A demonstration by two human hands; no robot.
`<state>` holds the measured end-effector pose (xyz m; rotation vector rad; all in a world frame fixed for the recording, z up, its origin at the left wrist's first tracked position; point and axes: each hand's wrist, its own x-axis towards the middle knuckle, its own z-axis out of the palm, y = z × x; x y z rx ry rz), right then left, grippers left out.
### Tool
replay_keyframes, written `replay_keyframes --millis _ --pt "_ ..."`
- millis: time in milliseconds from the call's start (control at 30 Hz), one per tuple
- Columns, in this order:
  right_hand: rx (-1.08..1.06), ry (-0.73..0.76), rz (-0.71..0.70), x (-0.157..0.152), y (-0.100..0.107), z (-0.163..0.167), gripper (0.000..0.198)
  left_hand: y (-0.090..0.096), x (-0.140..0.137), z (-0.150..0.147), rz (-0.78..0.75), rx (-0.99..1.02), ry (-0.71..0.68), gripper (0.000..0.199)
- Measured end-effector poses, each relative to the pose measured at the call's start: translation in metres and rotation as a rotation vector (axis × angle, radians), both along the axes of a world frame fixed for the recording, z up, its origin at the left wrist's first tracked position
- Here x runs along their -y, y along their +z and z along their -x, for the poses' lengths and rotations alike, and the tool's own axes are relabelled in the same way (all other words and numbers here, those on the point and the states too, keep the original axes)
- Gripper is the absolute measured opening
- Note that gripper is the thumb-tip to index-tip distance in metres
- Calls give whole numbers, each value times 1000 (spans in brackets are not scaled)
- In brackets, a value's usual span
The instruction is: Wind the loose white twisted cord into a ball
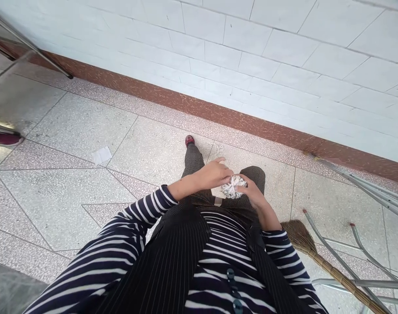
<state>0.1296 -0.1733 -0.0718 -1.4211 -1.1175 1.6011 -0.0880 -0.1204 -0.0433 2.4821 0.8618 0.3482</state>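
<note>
A round ball of white yarn (233,188) with dark flecks sits in front of my lap. My right hand (253,192) curls around its right side, thumb across the front and fingers behind. My left hand (215,173) is closed at the ball's upper left edge, its fingertips pinched on a white strand that runs onto the ball. The left index finger sticks out a little. Loose white strands (218,149) show on the floor beyond my hands, and whether they join the ball is hidden.
A broom (299,235) lies at the right beside tubular metal legs (339,257). More metal bars (365,181) lean by the wall at right. A white paper (102,155) is on the tiled floor. At far left are metal legs (55,65) and a dark red shoe (4,138).
</note>
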Motion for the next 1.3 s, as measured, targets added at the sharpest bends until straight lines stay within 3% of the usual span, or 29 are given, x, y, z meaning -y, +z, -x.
replay_keyframes --millis 100,233,333,433,567,767,1033,1100,1300 --pt "-159 107 126 4 9 -10 60 -6 -15 1 102 94 86 26" --pt "-336 153 209 10 12 -13 79 -20 -27 8 355 181 210 27" --pt "-423 96 232 15 8 -7 79 -28 -18 15 528 290 297 30" --pt "-470 47 249 16 5 -4 75 -30 1 17 602 423 302 29" --pt "-503 54 273 16 6 -7 71 -32 16 10 577 546 223 37" --pt "-532 101 285 19 7 -9 66 -35 5 2 544 506 257 22" --pt "-539 165 289 20 6 -8 70 -7 -24 10 274 402 295 18" --pt "-545 158 273 19 9 -7 71 -3 -29 11 294 387 299 19" --pt "-549 103 251 18 19 -11 72 -3 -27 12 546 315 227 28"
